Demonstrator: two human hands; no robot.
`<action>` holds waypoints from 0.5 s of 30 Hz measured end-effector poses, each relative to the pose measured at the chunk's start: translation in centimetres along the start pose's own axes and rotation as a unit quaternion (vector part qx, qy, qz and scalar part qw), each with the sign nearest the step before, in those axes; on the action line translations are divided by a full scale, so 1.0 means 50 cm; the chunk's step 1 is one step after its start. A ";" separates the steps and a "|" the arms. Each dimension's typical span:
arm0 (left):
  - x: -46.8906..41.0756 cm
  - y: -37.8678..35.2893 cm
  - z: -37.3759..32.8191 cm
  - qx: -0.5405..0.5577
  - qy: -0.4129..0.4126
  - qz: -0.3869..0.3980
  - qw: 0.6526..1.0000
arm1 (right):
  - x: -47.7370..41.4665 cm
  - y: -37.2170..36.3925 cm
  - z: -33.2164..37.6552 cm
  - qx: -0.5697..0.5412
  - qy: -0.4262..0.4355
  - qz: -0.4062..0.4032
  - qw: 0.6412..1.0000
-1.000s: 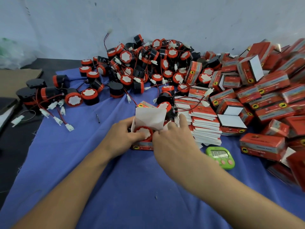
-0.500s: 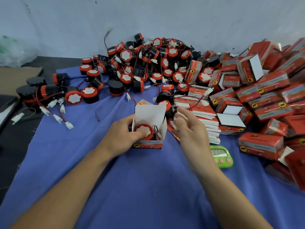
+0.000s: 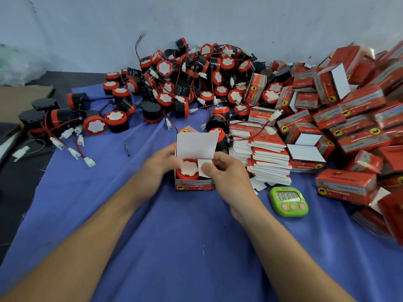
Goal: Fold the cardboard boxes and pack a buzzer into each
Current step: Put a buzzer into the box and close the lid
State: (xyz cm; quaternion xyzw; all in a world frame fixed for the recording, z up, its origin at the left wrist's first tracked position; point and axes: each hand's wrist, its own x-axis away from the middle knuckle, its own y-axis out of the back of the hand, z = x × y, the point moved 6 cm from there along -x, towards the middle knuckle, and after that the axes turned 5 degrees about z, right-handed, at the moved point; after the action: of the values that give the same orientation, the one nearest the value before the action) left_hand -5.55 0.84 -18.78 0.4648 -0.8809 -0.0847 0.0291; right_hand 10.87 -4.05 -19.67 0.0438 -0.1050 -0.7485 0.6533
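A small red cardboard box (image 3: 194, 186) stands on the blue cloth with its white lid flap (image 3: 196, 145) raised. Inside it lies a red and black buzzer (image 3: 188, 170) with a white face. My left hand (image 3: 162, 163) grips the box's left side. My right hand (image 3: 226, 174) holds the right side, its thumb pressing a white side flap (image 3: 204, 165) inward over the opening. A heap of loose buzzers (image 3: 192, 83) with red wires lies behind. A stack of flat unfolded boxes (image 3: 261, 158) sits just right of the box.
Packed red boxes (image 3: 349, 118) pile up at the right. A green digital timer (image 3: 289, 200) lies near my right wrist. Several buzzers (image 3: 65, 118) with white plugs lie at the left. Brown cardboard (image 3: 21, 99) sits at the far left edge.
My right hand came back from the flat stack side to the box and now presses the right side flap inward. The left hand has kept its hold on the box.
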 end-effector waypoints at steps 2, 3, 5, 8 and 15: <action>0.007 0.010 -0.002 0.083 -0.023 0.014 0.996 | -0.002 0.002 -0.003 0.004 -0.002 -0.008 1.000; 0.012 0.012 -0.002 0.097 -0.020 0.018 0.995 | -0.002 0.003 -0.004 0.007 -0.001 -0.011 1.000; 0.014 0.008 0.008 0.082 -0.004 0.028 0.996 | -0.001 0.004 -0.004 0.007 0.009 -0.015 1.000; 0.004 -0.006 0.010 -0.006 -0.004 0.006 1.000 | 0.001 0.005 -0.002 0.005 0.025 -0.018 1.000; 0.006 0.012 0.000 0.013 -0.046 -0.092 0.995 | 0.012 0.013 0.017 0.037 0.133 -0.070 0.988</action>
State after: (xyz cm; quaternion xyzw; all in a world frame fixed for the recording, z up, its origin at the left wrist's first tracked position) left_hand -6.22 0.91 -18.68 0.5398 -0.8359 -0.0966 -0.0258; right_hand 11.25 -4.66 -18.64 0.1746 -0.0418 -0.7753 0.6056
